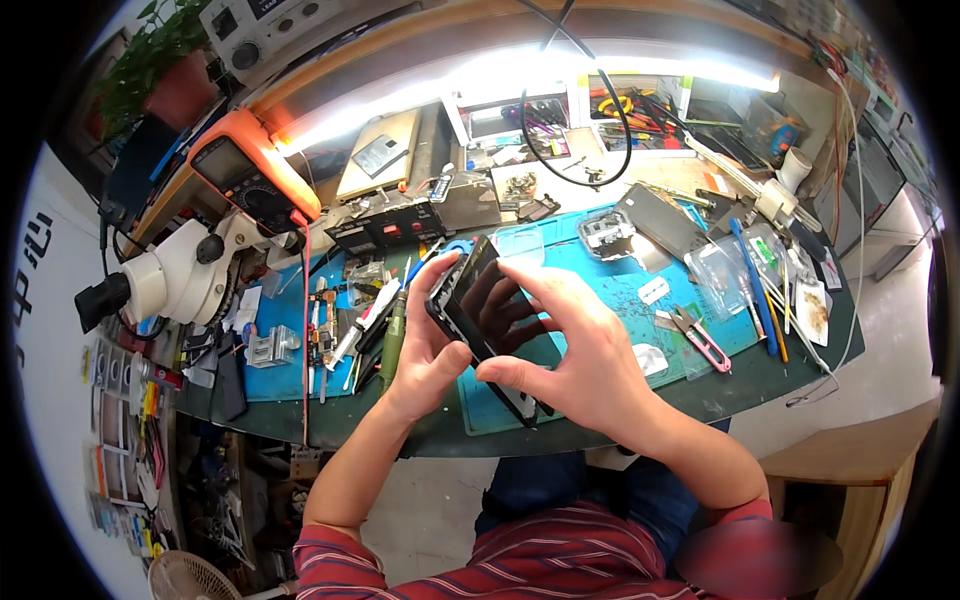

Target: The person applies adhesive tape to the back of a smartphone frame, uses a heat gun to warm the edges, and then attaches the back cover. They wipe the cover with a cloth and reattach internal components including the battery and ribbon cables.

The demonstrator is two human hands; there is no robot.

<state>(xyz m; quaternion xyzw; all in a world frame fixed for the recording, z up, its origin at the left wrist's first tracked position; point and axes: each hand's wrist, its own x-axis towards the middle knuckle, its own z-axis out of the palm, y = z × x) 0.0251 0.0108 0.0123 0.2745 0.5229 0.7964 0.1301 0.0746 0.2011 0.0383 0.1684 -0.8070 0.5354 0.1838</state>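
A dark phone (482, 310) is held upright at a slant over the middle of the bench, its glossy screen facing to the right and a black frame with pale bits along its left edge. My left hand (425, 355) grips that left edge with thumb and fingers. My right hand (570, 350) has its thumb and fingertips on the screen side, and its fingers show as reflections in the glass. Whether screen and frame are apart I cannot tell. Below lies a blue-green mat (470, 410); to the right are pink-handled scissors (712, 350) and a small white piece (652, 292).
A white microscope (165, 280) and an orange multimeter (250, 175) stand at the left. Screwdrivers (760, 300), a clear case (715, 275) and a metal phone part (605, 235) lie at the right. A black cable loop (575, 180) hangs over the back, before tool trays (630, 115).
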